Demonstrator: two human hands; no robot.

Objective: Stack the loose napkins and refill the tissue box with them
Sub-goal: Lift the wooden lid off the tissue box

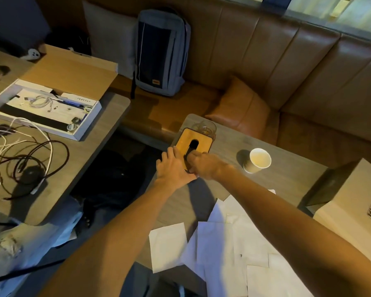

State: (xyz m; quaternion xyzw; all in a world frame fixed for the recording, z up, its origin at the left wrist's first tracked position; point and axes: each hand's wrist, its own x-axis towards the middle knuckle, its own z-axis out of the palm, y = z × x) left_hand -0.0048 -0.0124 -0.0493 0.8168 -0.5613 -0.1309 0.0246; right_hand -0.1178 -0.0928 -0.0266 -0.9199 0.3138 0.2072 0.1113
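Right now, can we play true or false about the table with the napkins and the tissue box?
1. The left hand and the right hand are both at the tissue box. True.
2. The napkins are in one neat stack. False: they lie scattered and overlapping on the table.
3. A paper cup stands on the table to the right of the tissue box. True.
4. The backpack lies on the floor. False: it stands on the sofa.
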